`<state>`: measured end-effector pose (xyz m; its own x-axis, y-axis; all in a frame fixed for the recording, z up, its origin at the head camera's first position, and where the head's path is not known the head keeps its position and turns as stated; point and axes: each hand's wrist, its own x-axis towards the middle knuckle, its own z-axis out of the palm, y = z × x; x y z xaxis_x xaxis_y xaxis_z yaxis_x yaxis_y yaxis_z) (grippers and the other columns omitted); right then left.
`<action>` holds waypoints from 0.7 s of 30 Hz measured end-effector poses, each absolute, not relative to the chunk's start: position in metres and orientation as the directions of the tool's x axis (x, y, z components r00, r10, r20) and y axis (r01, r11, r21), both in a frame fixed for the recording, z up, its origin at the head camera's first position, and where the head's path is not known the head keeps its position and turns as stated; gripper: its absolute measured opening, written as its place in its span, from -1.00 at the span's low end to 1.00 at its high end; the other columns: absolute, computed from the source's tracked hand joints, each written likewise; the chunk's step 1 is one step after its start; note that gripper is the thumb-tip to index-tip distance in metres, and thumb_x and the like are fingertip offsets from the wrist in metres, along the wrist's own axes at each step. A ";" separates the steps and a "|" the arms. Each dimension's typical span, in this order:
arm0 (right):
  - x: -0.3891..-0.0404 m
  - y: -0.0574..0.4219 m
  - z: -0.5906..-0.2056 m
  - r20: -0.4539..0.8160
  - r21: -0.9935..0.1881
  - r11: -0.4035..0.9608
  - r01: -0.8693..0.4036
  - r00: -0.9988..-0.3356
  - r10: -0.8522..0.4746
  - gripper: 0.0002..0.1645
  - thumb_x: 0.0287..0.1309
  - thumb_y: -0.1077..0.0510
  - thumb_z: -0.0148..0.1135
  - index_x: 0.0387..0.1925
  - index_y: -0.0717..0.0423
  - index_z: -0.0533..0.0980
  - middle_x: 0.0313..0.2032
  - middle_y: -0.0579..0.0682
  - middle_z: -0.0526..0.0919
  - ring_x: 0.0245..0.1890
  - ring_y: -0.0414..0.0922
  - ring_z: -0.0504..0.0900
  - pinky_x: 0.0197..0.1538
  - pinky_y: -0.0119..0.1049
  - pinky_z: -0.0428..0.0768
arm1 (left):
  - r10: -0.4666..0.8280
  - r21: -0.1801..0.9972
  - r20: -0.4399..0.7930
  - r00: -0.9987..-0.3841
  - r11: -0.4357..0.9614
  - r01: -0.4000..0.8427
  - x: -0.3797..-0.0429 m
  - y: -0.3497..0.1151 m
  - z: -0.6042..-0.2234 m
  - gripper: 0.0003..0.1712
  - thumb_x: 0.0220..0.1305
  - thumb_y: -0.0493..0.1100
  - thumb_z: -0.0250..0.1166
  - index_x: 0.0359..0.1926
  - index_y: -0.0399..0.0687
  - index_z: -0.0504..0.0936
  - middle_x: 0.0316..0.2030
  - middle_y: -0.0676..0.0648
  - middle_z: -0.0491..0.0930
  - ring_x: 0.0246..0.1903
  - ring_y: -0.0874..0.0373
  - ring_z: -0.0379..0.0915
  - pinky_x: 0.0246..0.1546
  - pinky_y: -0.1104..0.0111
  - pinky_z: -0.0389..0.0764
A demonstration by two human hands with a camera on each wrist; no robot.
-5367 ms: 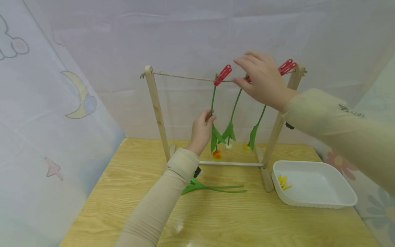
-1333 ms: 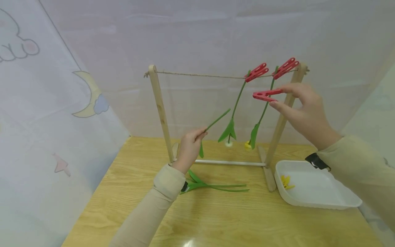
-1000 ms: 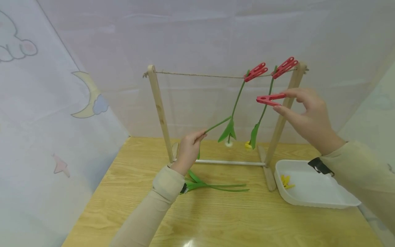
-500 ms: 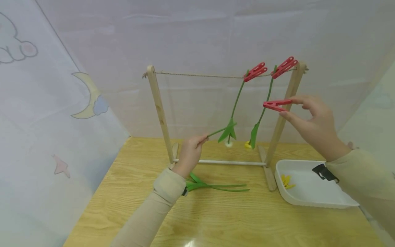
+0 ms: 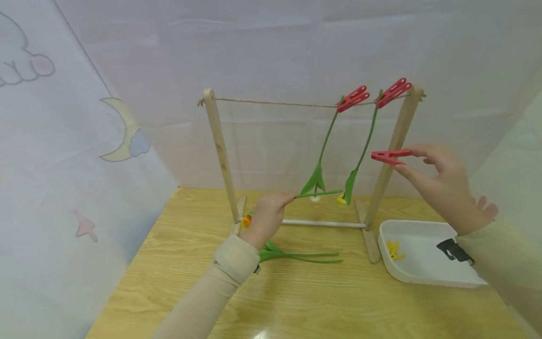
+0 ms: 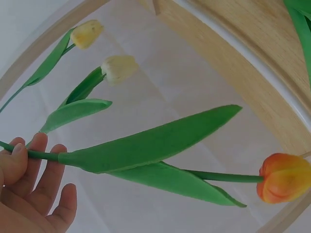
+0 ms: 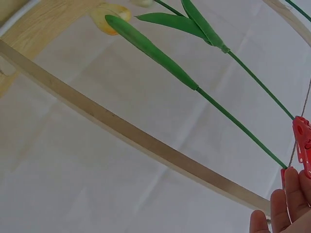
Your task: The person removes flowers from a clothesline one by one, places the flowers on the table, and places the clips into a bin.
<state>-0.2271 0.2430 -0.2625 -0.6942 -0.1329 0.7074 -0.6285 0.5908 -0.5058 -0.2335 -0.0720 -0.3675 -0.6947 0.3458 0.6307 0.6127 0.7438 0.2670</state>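
Orange tulip and one red clothespin have both come off the string since the earliest view. Left hand pinches the tulip by its stem between thumb and fingers, below the string, the stem nearly level. Right hand pinches the clothespin's handles, near the right post. White tulip and yellow tulip hang head-down from two other red clothespins. Green stems lie on the table; yellow pieces sit inside a white tray.
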 end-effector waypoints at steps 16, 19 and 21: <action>-0.222 0.267 -0.287 0.568 -0.595 0.638 -0.488 -0.817 -0.095 -0.61 0.22 0.21 0.32 0.03 0.32 0.52 -0.09 -0.52 0.39 -0.04 -0.46 0.26 -0.09 -0.54 0.20 | 0.510 0.058 0.601 -0.615 0.740 0.671 -0.230 -0.064 -0.383 -0.55 0.05 -0.62 0.27 -0.11 -0.13 0.72 -0.33 -0.05 0.71 -0.40 0.16 0.64 -0.32 0.44 0.65; -0.221 0.271 -0.291 0.559 -0.598 0.640 -0.482 -0.823 -0.097 -0.63 0.22 0.22 0.31 0.02 0.32 0.52 -0.09 -0.52 0.38 -0.04 -0.45 0.26 -0.10 -0.54 0.19 | 0.537 0.039 0.583 -0.610 0.731 0.681 -0.229 -0.062 -0.387 -0.52 0.00 -0.64 0.30 -0.10 -0.14 0.71 -0.32 -0.05 0.70 -0.37 0.16 0.63 -0.27 0.45 0.64; -0.220 0.273 -0.294 0.558 -0.601 0.637 -0.483 -0.824 -0.098 -0.64 0.21 0.23 0.31 0.01 0.33 0.52 -0.10 -0.52 0.39 -0.04 -0.45 0.26 -0.10 -0.55 0.19 | 0.549 0.020 0.581 -0.601 0.729 0.684 -0.227 -0.060 -0.390 -0.52 -0.01 -0.63 0.30 -0.10 -0.12 0.71 -0.32 -0.02 0.70 -0.36 0.17 0.62 -0.25 0.46 0.63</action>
<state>-0.2203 0.2733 -0.2937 -0.8238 -0.0981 0.5584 -0.4832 0.6368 -0.6009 -0.2275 -0.0602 -0.3904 -0.6014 0.5486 0.5808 0.6842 0.7290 0.0200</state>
